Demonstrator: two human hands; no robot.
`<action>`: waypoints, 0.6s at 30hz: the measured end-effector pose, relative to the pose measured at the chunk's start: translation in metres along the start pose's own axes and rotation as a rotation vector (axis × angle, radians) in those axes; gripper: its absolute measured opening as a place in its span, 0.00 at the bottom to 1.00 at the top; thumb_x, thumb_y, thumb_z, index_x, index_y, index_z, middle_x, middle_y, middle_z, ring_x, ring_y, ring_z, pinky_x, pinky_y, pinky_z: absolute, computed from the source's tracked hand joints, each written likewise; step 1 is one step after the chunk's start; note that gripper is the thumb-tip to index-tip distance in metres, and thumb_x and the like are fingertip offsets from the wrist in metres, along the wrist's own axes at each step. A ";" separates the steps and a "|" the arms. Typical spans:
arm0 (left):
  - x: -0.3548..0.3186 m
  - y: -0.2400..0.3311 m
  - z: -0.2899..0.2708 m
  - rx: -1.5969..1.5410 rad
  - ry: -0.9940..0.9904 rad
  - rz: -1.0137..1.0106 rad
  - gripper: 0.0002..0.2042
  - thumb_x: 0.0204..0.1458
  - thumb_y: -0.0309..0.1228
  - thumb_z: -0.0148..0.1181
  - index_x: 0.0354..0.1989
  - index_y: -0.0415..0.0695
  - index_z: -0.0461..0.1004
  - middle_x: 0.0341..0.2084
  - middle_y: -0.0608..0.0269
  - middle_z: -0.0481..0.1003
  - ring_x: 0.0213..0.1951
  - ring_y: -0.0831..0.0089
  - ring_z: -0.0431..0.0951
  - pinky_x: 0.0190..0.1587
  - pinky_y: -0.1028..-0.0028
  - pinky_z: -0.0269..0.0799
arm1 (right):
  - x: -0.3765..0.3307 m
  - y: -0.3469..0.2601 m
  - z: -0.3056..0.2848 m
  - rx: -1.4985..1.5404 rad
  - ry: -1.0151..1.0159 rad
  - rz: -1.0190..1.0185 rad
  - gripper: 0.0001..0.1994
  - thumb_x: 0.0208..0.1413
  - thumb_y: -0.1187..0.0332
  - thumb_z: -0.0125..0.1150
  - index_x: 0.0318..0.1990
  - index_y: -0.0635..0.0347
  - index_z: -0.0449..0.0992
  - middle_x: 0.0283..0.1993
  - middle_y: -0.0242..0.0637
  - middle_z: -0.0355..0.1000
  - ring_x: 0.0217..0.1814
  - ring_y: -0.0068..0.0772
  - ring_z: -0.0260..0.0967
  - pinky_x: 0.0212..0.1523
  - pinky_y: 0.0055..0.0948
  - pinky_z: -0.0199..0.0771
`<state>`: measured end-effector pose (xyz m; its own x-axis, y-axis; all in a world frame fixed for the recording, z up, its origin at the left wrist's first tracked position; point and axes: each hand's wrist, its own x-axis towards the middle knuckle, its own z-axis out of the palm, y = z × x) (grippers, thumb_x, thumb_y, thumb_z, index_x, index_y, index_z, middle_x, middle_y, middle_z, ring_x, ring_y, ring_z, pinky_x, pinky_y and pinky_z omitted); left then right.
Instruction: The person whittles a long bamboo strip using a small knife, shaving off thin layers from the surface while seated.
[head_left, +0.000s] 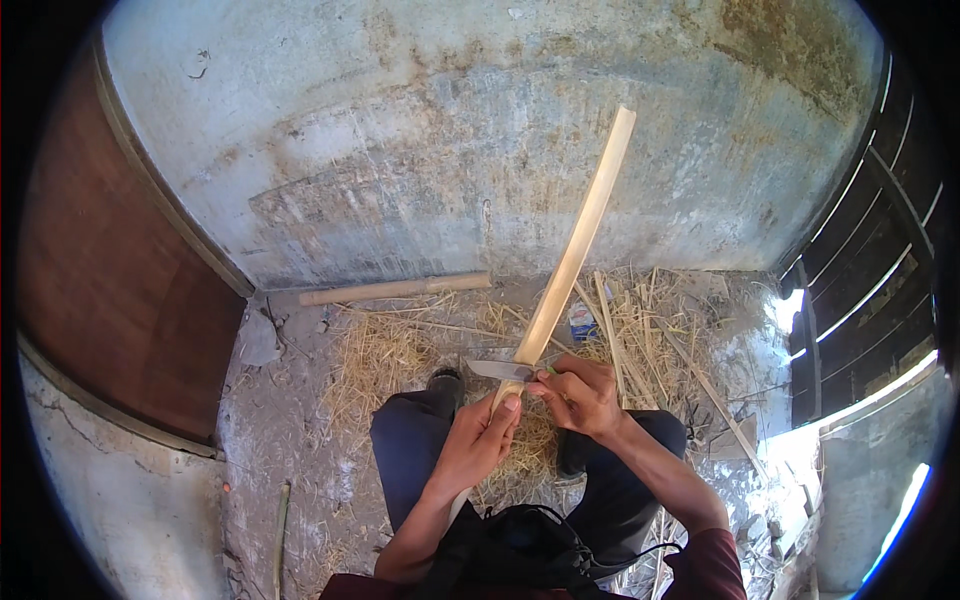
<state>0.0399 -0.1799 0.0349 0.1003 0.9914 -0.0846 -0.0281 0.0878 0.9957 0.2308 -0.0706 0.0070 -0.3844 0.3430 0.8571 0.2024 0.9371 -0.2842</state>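
Note:
A long, pale split-bamboo strip slants up and away from my lap toward the wall. My left hand is closed around its near part, thumb on top, and the end seems to run on below that wrist. Just beyond the left thumb, a knife blade lies across the strip, its tip to the left. My right hand grips the knife at the right side of the strip, fingers curled. A bit of green shows by its fingertips; most of the handle is hidden. How deep the blade sits cannot be made out.
Shavings and thin bamboo strips litter the floor between and around my knees. A bamboo pole lies along the stained wall. A small blue packet sits among the strips. A brown door stands left, dark slats right.

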 end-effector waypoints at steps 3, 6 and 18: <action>0.001 0.001 0.000 -0.009 0.003 0.006 0.19 0.78 0.45 0.47 0.39 0.42 0.69 0.21 0.74 0.62 0.19 0.87 0.59 0.21 0.78 0.58 | 0.000 0.001 0.001 0.003 0.018 0.017 0.13 0.53 0.69 0.80 0.43 0.58 0.82 0.27 0.35 0.73 0.21 0.35 0.72 0.19 0.33 0.69; 0.002 0.000 -0.001 -0.009 0.000 0.004 0.19 0.78 0.45 0.47 0.40 0.41 0.70 0.21 0.74 0.61 0.19 0.87 0.59 0.21 0.79 0.58 | 0.002 0.001 -0.001 -0.010 0.029 0.007 0.13 0.53 0.69 0.81 0.43 0.58 0.82 0.27 0.35 0.73 0.21 0.35 0.72 0.19 0.33 0.69; 0.001 0.001 -0.007 0.009 -0.018 -0.002 0.20 0.78 0.46 0.48 0.37 0.42 0.69 0.20 0.74 0.62 0.19 0.86 0.59 0.20 0.78 0.58 | 0.005 -0.003 -0.004 -0.081 0.005 0.008 0.14 0.51 0.70 0.82 0.41 0.57 0.81 0.29 0.37 0.77 0.22 0.36 0.76 0.20 0.34 0.72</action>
<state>0.0334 -0.1780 0.0357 0.1180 0.9893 -0.0857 -0.0194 0.0886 0.9959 0.2318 -0.0714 0.0138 -0.3784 0.3500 0.8569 0.2774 0.9261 -0.2558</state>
